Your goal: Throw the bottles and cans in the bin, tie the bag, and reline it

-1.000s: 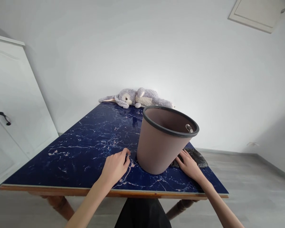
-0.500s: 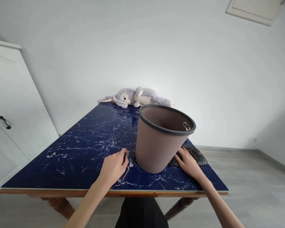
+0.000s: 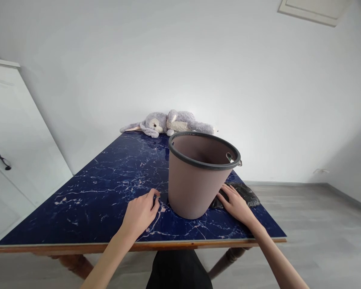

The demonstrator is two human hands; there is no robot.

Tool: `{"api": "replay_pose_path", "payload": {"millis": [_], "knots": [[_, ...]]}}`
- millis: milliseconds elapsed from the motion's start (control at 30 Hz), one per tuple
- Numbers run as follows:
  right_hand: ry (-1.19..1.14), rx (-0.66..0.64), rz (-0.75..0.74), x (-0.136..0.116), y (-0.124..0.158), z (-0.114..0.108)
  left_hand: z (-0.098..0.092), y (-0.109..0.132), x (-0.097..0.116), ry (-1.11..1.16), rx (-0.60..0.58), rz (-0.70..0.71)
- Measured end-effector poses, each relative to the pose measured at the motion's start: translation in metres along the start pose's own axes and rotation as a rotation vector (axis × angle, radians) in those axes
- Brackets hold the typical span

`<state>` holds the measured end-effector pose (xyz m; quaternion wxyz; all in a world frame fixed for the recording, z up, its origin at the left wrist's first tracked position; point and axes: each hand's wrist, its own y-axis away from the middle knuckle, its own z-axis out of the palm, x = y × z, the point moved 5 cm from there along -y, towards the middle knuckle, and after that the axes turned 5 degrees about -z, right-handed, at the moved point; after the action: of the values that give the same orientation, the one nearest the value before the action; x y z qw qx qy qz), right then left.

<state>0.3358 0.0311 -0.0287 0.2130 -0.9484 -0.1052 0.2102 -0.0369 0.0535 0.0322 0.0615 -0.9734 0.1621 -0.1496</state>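
Observation:
A brownish-mauve trash can [image 3: 195,188] with a dark grey rim stands upright on the blue marbled table [image 3: 114,192]. Its mouth faces up, and a small clip shows at the right side of the rim. To its left, my left hand [image 3: 140,212] rests on the tabletop, fingers loosely bent, thumb and index finger apart, nothing held. My right hand [image 3: 237,205] lies palm down on the other side, fingers stretched out. Its fingertips are against or over a crumpled black plastic bag [image 3: 248,195], partly hidden behind the hand and the can.
A grey plush rabbit [image 3: 171,122] lies along the table's far edge by the white wall [image 3: 108,72]. A white cabinet [image 3: 24,148] with a black handle stands at the left. Grey wood-look floor [image 3: 313,224] stretches out on the right.
The view has shifted slightly, so everything sits a little further left. Both hands and the trash can keep about the same places on the table.

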Motion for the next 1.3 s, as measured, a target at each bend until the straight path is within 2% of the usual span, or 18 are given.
{"api": "replay_pose_path", "payload": {"millis": [533,967,1133,1300], "knots": [[-0.003,0.014,-0.006,-0.003,0.002,-0.002,-0.001,0.000,0.001,-0.001,-0.021,-0.004],[-0.003,0.017,-0.007,-0.005,0.005,-0.001,-0.004,0.004,0.002,-0.005,0.007,0.001],[-0.007,0.017,-0.019,-0.014,0.013,-0.004,-0.006,0.006,0.002,0.013,0.009,-0.003],[-0.074,0.042,0.045,-0.024,0.029,-0.010,-0.004,0.008,0.002,0.021,0.009,-0.001]]}}
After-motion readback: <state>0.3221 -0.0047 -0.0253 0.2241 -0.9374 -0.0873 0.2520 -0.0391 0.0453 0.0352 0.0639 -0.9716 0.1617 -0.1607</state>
